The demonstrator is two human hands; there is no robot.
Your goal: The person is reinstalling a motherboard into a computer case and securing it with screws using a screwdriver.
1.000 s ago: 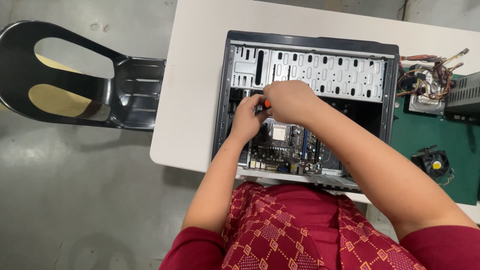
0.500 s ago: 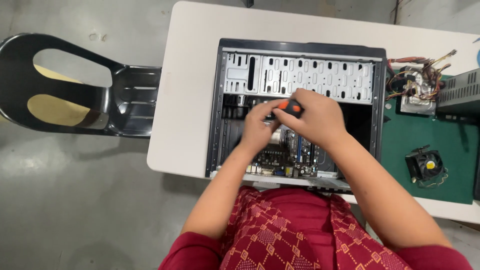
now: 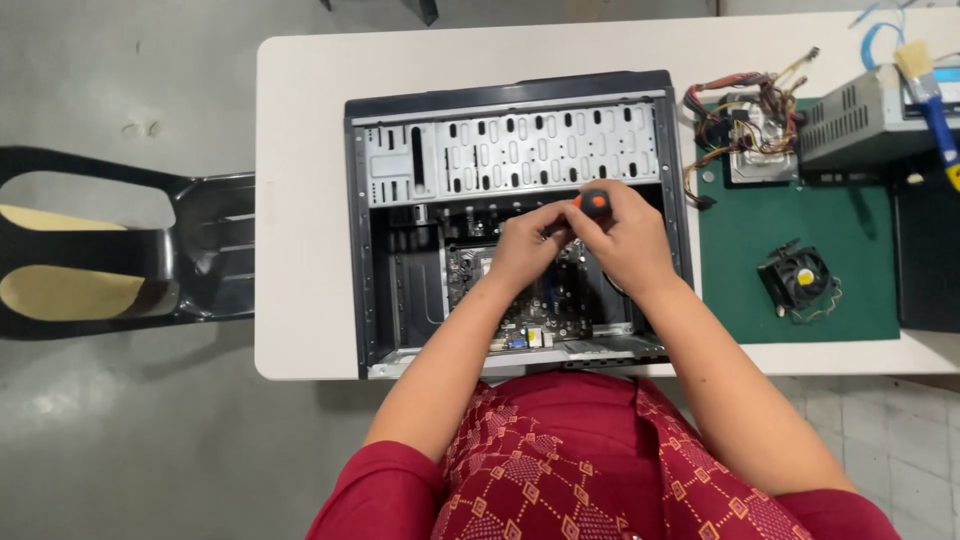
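Observation:
An open black computer case (image 3: 360, 240) lies flat on a white table (image 3: 300, 200), with a green motherboard (image 3: 530, 310) inside. My right hand (image 3: 625, 240) is closed around a screwdriver (image 3: 593, 204) with an orange and black handle, held over the board. My left hand (image 3: 525, 245) sits right beside it, fingers curled at the screwdriver's shaft. The tip of the tool is hidden behind my hands.
A green mat (image 3: 790, 220) to the right of the case carries a black cooling fan (image 3: 795, 275) and a part with a bundle of coloured wires (image 3: 745, 115). A grey power supply box (image 3: 865, 115) and a blue-handled brush (image 3: 930, 90) lie at far right. A black chair (image 3: 110, 250) stands left.
The view has shifted, so the case sits further right in the picture. My hands have stayed together over the motherboard, with the orange handle now showing more plainly at the top.

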